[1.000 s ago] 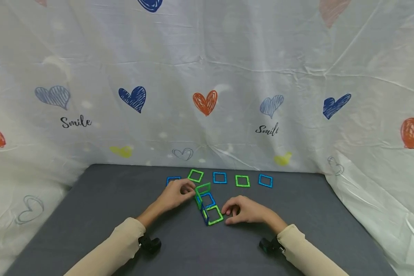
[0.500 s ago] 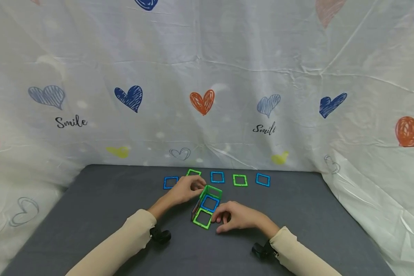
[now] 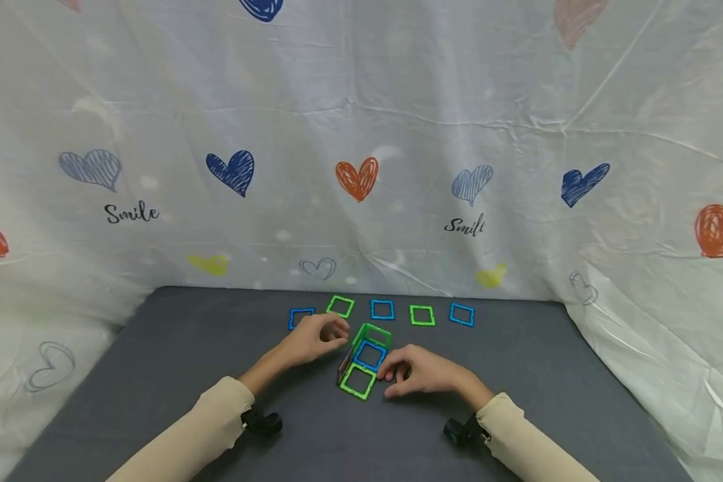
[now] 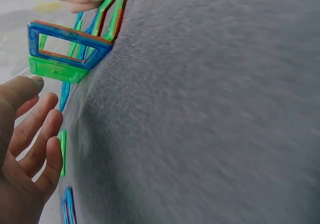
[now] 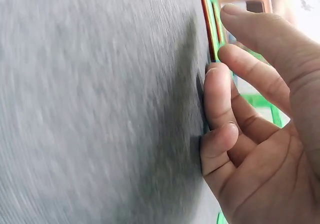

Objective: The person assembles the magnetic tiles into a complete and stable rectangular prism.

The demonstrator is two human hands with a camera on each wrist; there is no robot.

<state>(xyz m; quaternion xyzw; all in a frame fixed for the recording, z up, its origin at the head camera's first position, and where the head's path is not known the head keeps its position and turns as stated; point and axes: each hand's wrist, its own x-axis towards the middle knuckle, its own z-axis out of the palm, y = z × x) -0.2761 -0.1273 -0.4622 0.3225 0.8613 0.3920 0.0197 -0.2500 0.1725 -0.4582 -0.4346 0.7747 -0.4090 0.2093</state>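
Hollow magnetic tiles stand joined in the middle of the table. A green tile [image 3: 352,393] and a blue tile [image 3: 364,367] lie flat in a row, with a green upright tile [image 3: 378,328] at the far end. Along their left side, an upright blue tile [image 4: 33,40] and a green one [image 4: 57,70] form a wall. My left hand [image 3: 313,338] is left of the wall, thumb near the green corner, fingers spread and holding nothing. My right hand [image 3: 424,370] rests low at the right edge, loosely bent fingertips right at the flat tiles; its thumb [image 5: 250,21] stays apart.
Along the far side of the dark table [image 3: 217,321] lie loose tiles in a row: blue [image 3: 302,310], green [image 3: 340,297], blue [image 3: 382,318], green [image 3: 423,325] and blue [image 3: 462,323]. A white curtain [image 3: 410,221] hangs behind the table.
The joined tiles have turned, and the left wall now leans outward more. My left hand reached in at the far corner, then drew back left. My right hand came in to the tiles' right edge.
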